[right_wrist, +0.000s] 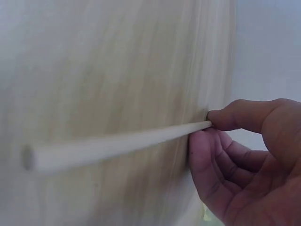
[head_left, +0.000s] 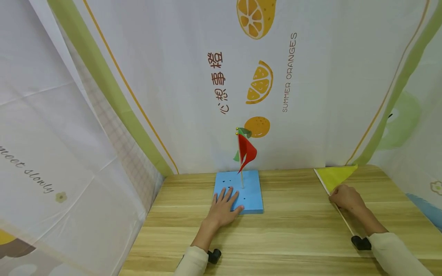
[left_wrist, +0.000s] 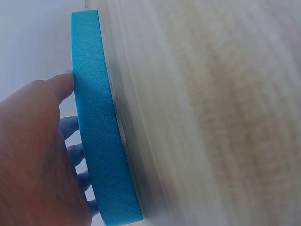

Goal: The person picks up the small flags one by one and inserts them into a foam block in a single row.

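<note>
My left hand (head_left: 222,210) rests with spread fingers on a square blue foam block (head_left: 253,205), which has several small holes in its top. In the left wrist view the thumb and fingertips lie along the upper edge of the block's side (left_wrist: 101,122). A red flag (head_left: 251,152) on a thin stick stands upright in the block, with a green flag (head_left: 236,156) partly hidden behind it. Off to the right, my right hand (head_left: 347,198) pinches the wooden stick (right_wrist: 117,143) of a yellow flag (head_left: 335,175) between thumb and fingers, just below the cloth.
Both hands are over a wood-grain table (head_left: 286,237). A white curtain (head_left: 179,96) printed with oranges hangs right behind its far edge, and more printed cloth (head_left: 69,153) closes off the left side. Black wrist mounts (head_left: 361,243) sit at both cuffs.
</note>
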The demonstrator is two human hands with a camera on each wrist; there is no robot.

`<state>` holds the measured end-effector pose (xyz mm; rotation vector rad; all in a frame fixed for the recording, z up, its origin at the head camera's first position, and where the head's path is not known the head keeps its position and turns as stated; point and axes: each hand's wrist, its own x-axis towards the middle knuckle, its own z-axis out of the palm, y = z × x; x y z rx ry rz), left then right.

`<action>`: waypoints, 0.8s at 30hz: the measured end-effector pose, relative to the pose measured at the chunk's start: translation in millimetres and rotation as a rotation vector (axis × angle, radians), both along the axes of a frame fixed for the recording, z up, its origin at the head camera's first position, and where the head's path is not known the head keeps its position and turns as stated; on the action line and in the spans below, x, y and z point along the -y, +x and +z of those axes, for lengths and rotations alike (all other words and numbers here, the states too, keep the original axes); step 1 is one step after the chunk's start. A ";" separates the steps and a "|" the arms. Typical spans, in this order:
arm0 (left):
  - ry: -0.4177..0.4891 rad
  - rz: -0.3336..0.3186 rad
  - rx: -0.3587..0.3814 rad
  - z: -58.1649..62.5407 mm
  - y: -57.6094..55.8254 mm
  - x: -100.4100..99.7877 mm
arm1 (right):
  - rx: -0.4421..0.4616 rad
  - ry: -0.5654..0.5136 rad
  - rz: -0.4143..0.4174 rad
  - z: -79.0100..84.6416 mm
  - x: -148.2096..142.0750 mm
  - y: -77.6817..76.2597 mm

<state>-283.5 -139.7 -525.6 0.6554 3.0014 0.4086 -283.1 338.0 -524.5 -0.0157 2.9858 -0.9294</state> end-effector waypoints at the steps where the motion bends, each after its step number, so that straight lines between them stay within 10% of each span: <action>1: 0.001 0.000 0.002 0.5 0.2 -0.2 | 0.014 -0.007 -0.008 0.3 0.3 0.0; 24: 0.002 0.004 0.016 1.4 1.3 -0.4 | 0.112 -0.073 -0.001 6.4 -1.7 -4.7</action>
